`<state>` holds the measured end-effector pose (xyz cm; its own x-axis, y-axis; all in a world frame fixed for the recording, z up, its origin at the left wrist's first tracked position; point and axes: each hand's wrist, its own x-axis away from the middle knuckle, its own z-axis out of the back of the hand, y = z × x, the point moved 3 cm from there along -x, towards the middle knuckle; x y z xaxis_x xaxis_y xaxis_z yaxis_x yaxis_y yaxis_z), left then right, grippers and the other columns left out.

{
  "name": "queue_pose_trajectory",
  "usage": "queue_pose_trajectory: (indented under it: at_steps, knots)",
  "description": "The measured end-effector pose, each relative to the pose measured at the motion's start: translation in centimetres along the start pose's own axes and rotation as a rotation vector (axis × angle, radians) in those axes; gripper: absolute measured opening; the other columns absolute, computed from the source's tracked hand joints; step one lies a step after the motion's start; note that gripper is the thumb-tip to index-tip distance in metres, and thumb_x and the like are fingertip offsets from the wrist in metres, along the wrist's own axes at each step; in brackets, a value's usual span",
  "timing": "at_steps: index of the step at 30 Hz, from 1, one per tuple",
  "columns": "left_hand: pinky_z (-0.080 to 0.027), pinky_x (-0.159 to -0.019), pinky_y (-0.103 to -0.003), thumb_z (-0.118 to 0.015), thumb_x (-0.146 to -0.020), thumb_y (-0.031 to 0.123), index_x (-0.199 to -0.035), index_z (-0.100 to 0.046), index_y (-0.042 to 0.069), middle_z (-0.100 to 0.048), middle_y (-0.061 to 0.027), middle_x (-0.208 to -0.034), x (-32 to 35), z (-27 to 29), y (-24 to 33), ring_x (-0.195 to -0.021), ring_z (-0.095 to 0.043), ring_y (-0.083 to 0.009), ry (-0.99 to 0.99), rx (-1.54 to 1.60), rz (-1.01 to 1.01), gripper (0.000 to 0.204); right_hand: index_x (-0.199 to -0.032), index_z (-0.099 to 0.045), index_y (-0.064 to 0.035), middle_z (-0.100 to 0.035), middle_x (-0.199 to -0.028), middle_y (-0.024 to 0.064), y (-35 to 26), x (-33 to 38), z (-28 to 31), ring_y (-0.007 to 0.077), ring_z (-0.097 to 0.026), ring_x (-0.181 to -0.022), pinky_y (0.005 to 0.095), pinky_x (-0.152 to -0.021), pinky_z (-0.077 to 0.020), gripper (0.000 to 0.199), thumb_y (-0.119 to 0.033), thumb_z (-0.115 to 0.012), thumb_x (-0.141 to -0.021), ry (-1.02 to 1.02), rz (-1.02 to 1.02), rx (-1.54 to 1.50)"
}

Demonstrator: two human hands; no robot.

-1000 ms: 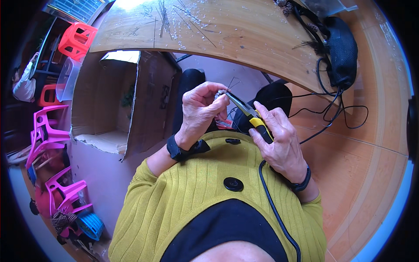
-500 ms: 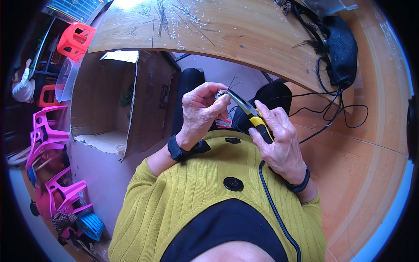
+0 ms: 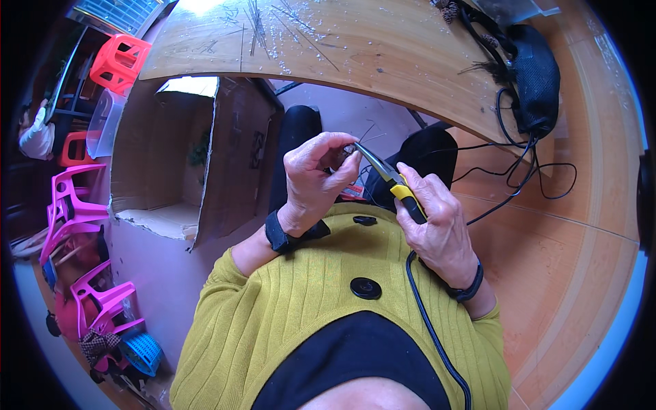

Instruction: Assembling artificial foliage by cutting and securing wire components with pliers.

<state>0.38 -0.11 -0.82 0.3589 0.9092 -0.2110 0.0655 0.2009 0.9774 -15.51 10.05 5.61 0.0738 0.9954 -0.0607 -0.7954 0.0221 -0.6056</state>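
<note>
My left hand (image 3: 313,176) pinches a small, scaly, brownish piece (image 3: 348,148) between thumb and fingers; it resembles a pine cone, though the fingers cover most of it. Thin wire ends (image 3: 370,134) stick out beyond it, apart in a V. In my right hand (image 3: 441,222) is a pair of long-nosed pliers (image 3: 394,180) with yellow and black handles, which my fingers and palm wrap. The tips of the pliers meet the piece beside my left fingertips; whether the jaws grip the wire is too small to tell.
Ahead stands a wooden table (image 3: 383,68) bearing loose wires (image 3: 258,31), white crumbs and small pine cones (image 3: 449,11). A black mesh bag (image 3: 536,82) with cables lies at its right end. An open cardboard box (image 3: 205,164) is on my left, pink chairs (image 3: 68,205) beyond.
The pliers' tips have shifted slightly at the piece, and the wire ends now point more to the right. My left hand has turned a little, showing a darker side of the piece.
</note>
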Motion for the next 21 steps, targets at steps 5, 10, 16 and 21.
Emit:
queue_pose_trajectory:
  at_steps: [5, 10, 16, 21]
  knots:
    - [-0.051, -0.062, -0.017, -0.069, -0.084, 0.001, -0.103, -0.064, -0.003, -0.065, -0.0027, -0.081, -0.4, -0.3, 1.0, -0.069, -0.062, -0.0063, -0.039, 0.375, 0.175, 0.020, -0.123, -0.058, -0.0007, -0.054, -0.080, 0.0136, 0.5, -0.1, 0.3, 0.0242, -0.056, -0.069, 0.0319, -0.065, -0.0459, 0.048, 0.003, -0.065, -0.076, 0.025, 0.012, -0.122]
    - [-0.053, -0.068, -0.020, -0.070, -0.084, 0.004, -0.103, -0.064, -0.003, -0.066, -0.0044, -0.086, -0.5, 0.2, 0.3, -0.076, -0.063, -0.0077, -0.211, 0.567, 0.310, 0.021, -0.120, -0.059, 0.0000, -0.055, -0.080, 0.0135, 0.6, 0.4, 0.7, 0.0227, -0.056, -0.068, 0.0300, -0.065, -0.0457, 0.044, 0.003, -0.065, -0.077, 0.073, 0.018, -0.164]
    - [-0.054, -0.069, -0.023, -0.070, -0.080, -0.002, -0.102, -0.065, -0.003, -0.067, -0.0093, -0.090, -0.2, 0.6, 1.0, -0.076, -0.065, -0.0123, -0.145, 0.090, -0.104, 0.023, -0.120, -0.059, 0.0004, -0.059, -0.084, 0.0148, 0.5, 1.1, 0.5, 0.0234, -0.058, -0.070, 0.0304, -0.067, -0.0470, 0.044, 0.003, -0.065, -0.077, 0.040, -0.034, -0.255]
    - [-0.054, -0.070, -0.026, -0.073, -0.075, -0.005, -0.099, -0.066, -0.001, -0.066, -0.0123, -0.092, 0.5, 0.1, 2.9, -0.077, -0.065, -0.0169, -0.032, -0.374, -0.433, 0.025, -0.119, -0.059, 0.0015, -0.064, -0.093, 0.0168, 0.7, 1.5, 0.2, 0.0240, -0.062, -0.080, 0.0300, -0.074, -0.0490, 0.041, 0.002, -0.064, -0.078, 0.009, -0.050, -0.292]
